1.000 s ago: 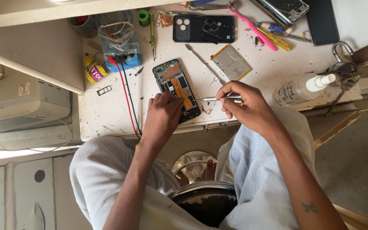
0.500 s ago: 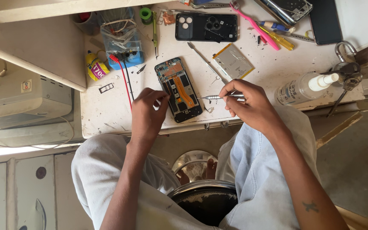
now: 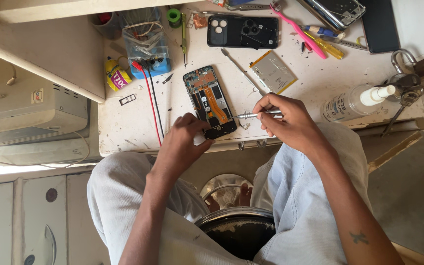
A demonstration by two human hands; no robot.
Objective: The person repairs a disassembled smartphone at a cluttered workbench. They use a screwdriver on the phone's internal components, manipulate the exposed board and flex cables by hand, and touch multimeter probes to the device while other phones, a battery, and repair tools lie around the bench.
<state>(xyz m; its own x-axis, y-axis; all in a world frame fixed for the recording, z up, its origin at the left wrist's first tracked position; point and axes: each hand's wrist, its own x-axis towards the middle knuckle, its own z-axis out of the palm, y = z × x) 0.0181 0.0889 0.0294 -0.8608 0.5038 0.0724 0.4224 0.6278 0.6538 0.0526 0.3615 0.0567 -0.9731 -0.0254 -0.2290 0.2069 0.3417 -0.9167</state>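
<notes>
My right hand (image 3: 288, 120) has its grip clamped on a slim metal screwdriver (image 3: 257, 115), shaft level and pointing left from the fingers, tip at the right edge of the opened phone (image 3: 209, 102). My left hand (image 3: 185, 140) lies just left of that tip, grip pinched on the phone's near end and steadying it against the tabletop (image 3: 133, 125). The phone lies immediately left of the tool grip, back off, orange flex strip showing, its long axis running from the near edge away and slightly left. The left hand is the nearer to it; the right reaches it only through the tool.

Near side: the tabletop edge sits directly under both wrists, so there is little room to draw back. Left of the phone, a red and a black lead (image 3: 150, 105) cross the surface. Beyond the tool grip lie a loose battery (image 3: 273, 71) and a thin probe (image 3: 239, 67); farther out, a black back cover (image 3: 243, 32) and a pink toothbrush (image 3: 298, 29). Right of the grip stands a spray bottle (image 3: 354, 102).
</notes>
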